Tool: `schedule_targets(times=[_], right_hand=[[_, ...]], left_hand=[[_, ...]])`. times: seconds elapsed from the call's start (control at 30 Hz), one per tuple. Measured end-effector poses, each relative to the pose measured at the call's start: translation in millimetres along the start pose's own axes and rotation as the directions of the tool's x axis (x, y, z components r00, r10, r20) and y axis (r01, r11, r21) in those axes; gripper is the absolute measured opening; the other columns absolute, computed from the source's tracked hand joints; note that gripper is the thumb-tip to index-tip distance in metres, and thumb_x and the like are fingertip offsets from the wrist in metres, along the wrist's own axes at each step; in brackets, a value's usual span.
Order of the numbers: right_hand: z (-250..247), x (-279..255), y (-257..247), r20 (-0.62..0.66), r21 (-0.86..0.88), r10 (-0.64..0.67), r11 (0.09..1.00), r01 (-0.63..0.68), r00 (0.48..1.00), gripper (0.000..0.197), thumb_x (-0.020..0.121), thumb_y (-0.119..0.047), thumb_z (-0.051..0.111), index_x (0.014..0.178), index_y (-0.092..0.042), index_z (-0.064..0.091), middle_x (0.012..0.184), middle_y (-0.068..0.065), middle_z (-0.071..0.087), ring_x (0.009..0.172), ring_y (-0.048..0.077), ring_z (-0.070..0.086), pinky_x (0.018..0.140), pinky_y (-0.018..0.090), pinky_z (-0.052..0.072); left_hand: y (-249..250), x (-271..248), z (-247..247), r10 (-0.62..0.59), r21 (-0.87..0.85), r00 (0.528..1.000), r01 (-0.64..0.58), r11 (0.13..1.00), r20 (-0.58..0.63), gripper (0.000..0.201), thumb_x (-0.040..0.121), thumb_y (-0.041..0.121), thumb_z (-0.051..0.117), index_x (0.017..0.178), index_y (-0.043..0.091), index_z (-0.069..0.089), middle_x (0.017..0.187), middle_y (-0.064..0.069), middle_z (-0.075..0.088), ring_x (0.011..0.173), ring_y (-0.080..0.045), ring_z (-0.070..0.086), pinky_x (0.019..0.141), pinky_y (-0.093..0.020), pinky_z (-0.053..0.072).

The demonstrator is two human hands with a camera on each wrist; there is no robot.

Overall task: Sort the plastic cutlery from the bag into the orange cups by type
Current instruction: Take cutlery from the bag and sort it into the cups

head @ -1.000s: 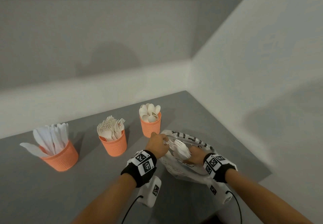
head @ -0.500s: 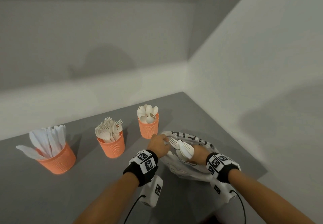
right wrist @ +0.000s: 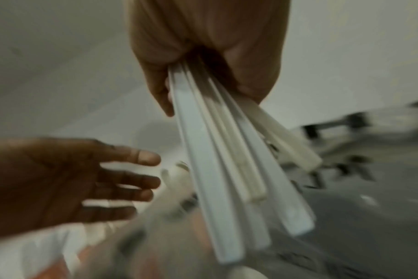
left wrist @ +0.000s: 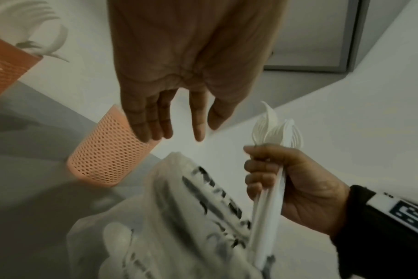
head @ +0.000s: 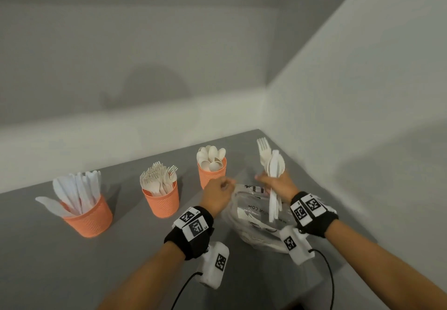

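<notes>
Right hand [head: 278, 185]: fingers curled round a bundle of white plastic cutlery [head: 273, 164], held upright above the bag; fork tines and spoon bowls at the top, handles hanging below the palm. Same bundle in the left wrist view [left wrist: 274, 132], handles fanned out in the right wrist view [right wrist: 227, 160].

Left hand [head: 216, 195]: empty, fingers straight and slightly spread, just beside the bag's rim, near the spoon cup; seen open in the left wrist view [left wrist: 186, 75].

Plastic bag [head: 251, 215]: clear, black lettering, crumpled on the grey table [head: 60, 261] between the two forearms; more white cutlery visible inside, type hard to tell.

Orange mesh cups, three, in a row on the table, well apart from each other:
- knife cup [head: 88, 215], far left, white knives standing and leaning.
- fork cup [head: 162, 199], middle, white forks, tines up.
- spoon cup [head: 211, 173], nearest the bag, white spoons, bowls up.

Black wristbands [head: 191, 230] with printed square markers, one on each wrist.
</notes>
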State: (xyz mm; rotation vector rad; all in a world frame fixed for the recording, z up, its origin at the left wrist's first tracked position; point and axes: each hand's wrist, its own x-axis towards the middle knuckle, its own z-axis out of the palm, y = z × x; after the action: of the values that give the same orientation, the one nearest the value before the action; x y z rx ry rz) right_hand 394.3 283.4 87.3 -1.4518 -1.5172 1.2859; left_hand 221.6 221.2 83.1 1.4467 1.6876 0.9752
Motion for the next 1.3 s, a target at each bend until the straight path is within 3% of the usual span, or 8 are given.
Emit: schedule_targets(times=[0.1,0.27,0.47,0.73,0.87,1.0,1.2,1.3], right_hand=[[21.3,2.3,-39.0,0.038,0.302,-0.071,0.952,0.057,0.997,0.034,0.086,-0.007,0.060,0.059,-0.015,0.042,0.035,-0.009,0.036,0.032,0.006,0.032,0.041,0.019,0.032],[84.7,4.1,-77.2,0.108,0.464,-0.185,0.878,0.115,0.977,0.037,0.088,-0.011,0.059,0.057,-0.018,0.040,0.036,-0.011,0.035,0.032,0.004,0.033,0.040,0.018,0.031],[168.0,-18.7,-92.4,0.091,0.443,-0.259,0.875,0.194,0.962,0.023,0.082,-0.013,0.069,0.065,-0.018,0.053,0.046,-0.008,0.052,0.044,0.006,0.051,0.050,0.021,0.046],[228.3,-14.9,-93.6,0.196,0.442,-0.162,0.895,0.061,0.967,0.025,0.084,-0.009,0.066,0.066,-0.014,0.049,0.034,-0.009,0.046,0.032,0.000,0.045,0.038,0.015,0.038],[236.0,-6.8,-91.2,0.378,0.413,-0.109,0.909,-0.062,0.919,0.029,0.091,-0.005,0.052,0.063,-0.010,0.045,0.032,-0.007,0.039,0.028,0.004,0.038,0.033,0.015,0.032],[239.1,-10.7,-88.1,0.626,0.331,-0.073,0.926,-0.180,0.777,0.028,0.093,-0.001,0.043,0.066,-0.007,0.048,0.030,-0.006,0.034,0.023,0.005,0.032,0.029,0.012,0.026],[236.5,-14.0,-87.9,0.874,0.125,0.032,0.950,-0.288,0.484,0.056,0.092,-0.010,0.041,0.037,-0.022,0.046,0.031,-0.008,0.034,0.027,0.004,0.034,0.036,0.015,0.030],[236.3,-14.4,-89.1,0.862,0.101,0.068,0.948,-0.302,0.502,0.037,0.084,-0.016,0.049,0.047,-0.019,0.046,0.034,-0.006,0.036,0.033,0.007,0.038,0.045,0.019,0.041]], left_hand=[[0.0,-7.2,-18.0,-0.205,-0.425,0.978,0.176,0.888,-0.024,0.015,0.095,0.015,0.045,0.089,0.009,0.057,0.079,-0.002,0.055,0.071,-0.014,0.052,0.063,-0.020,0.042],[-15.2,-28.2,-41.3,-0.454,-0.808,0.849,0.457,0.372,0.271,0.033,0.099,0.025,0.033,0.090,0.002,0.055,0.088,-0.016,0.057,0.079,-0.024,0.055,0.072,-0.031,0.045],[-30.9,-32.1,-75.8,-0.453,-0.950,0.862,0.299,0.094,0.226,0.052,0.100,0.037,0.028,0.130,-0.001,0.044,0.112,-0.019,0.057,0.091,-0.027,0.059,0.076,-0.037,0.054],[-48.0,-46.0,-123.6,-0.408,-0.807,0.904,0.333,0.488,0.127,0.068,0.089,0.066,0.022,0.097,0.011,0.060,0.084,-0.004,0.061,0.077,-0.017,0.055,0.073,-0.030,0.042],[-49.9,-45.3,-152.3,-0.251,-0.637,0.964,0.143,0.758,-0.083,0.029,0.091,0.040,0.049,0.099,0.014,0.058,0.088,0.001,0.062,0.075,0.001,0.064,0.066,-0.010,0.047],[-51.4,-33.9,-172.4,-0.133,-0.620,0.989,0.064,0.782,-0.065,0.076,0.067,0.037,0.077,0.124,-0.004,0.047,0.077,-0.004,0.068,0.069,-0.016,0.064,0.064,-0.020,0.053],[-48.8,-30.1,-173.2,-0.111,-0.698,0.994,0.094,0.710,0.021,0.009,0.077,0.021,0.068,0.084,0.019,0.074,0.097,-0.007,0.068,0.095,-0.016,0.064,0.091,-0.031,0.049],[-49.1,-26.6,-168.3,-0.190,-0.668,0.982,0.133,0.732,-0.013,0.008,0.086,0.010,0.059,0.093,0.007,0.062,0.089,-0.010,0.066,0.067,-0.011,0.066,0.056,-0.021,0.053]])
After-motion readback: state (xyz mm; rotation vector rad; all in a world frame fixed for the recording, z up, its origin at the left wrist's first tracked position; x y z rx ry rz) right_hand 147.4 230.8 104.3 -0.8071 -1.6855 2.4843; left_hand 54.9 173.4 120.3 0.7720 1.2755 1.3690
